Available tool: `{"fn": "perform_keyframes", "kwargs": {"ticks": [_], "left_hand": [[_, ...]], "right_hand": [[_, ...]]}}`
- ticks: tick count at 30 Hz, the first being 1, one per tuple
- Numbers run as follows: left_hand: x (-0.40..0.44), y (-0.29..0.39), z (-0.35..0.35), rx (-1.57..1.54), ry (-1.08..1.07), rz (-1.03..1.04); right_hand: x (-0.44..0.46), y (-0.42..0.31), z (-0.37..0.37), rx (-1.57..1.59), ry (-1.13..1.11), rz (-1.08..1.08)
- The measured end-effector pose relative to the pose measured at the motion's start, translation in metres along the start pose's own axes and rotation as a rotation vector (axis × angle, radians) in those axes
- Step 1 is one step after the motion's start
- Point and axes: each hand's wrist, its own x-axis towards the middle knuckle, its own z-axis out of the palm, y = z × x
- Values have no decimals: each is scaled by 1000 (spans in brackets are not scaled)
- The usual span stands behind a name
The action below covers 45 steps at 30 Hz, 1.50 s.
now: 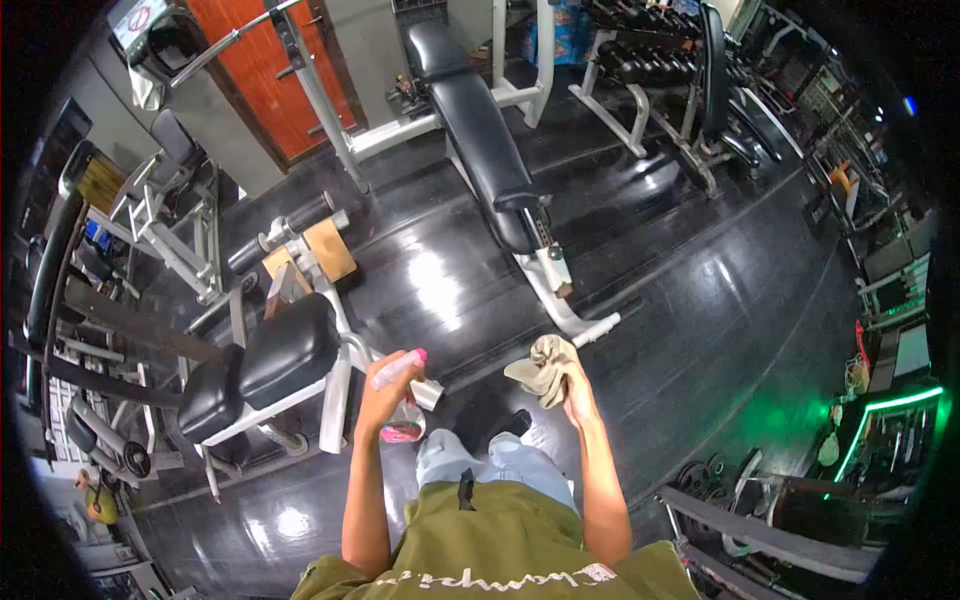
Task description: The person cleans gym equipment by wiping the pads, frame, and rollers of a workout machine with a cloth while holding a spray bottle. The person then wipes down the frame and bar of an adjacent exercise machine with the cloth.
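My left hand (385, 395) is wrapped round the neck of a spray bottle (402, 431) with a pink nozzle and pinkish liquid low in it. A crumpled beige cloth (543, 372) is bunched in my right hand (577, 397). Both hands are held apart in front of my body, over the dark floor. Left of the bottle stands a machine with a black padded seat (291, 350). Beyond the cloth is the foot of a long black bench (480, 130).
Dumbbells (650, 68) sit on a rack at the back right. An orange door (285, 85) is at the back left. More machines line the left side. Weight plates (693, 476) and a dark padded bar (780, 535) are at the lower right.
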Motion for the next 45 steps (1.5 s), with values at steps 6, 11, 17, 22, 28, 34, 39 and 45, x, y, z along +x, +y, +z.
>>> {"fn": "perform_keyframes", "kwargs": {"ticks": [6,11,17,22,28,34,39,45], "left_hand": [[23,20,57,-4,-89,62],[41,38,78,48,-96,49],[65,37,85,34,-69,86],[87,33,70,-67,-3,67],[145,18,11,-144,95,138],[192,23,-70,-274,300,42],[217,13,-135,-420,567,27],[217,0,-182,-511,873,30]], "right_hand": [[24,-20,-20,-282,-47,-167],[34,-45,-14,-223,-94,-70],[67,-41,-24,-323,-71,-222],[100,-56,0,-260,-96,-153],[176,-61,49,-357,-189,-46],[283,-17,132,-277,-278,37],[337,-10,231,-247,-456,249],[374,9,313,-405,-624,369]]}}
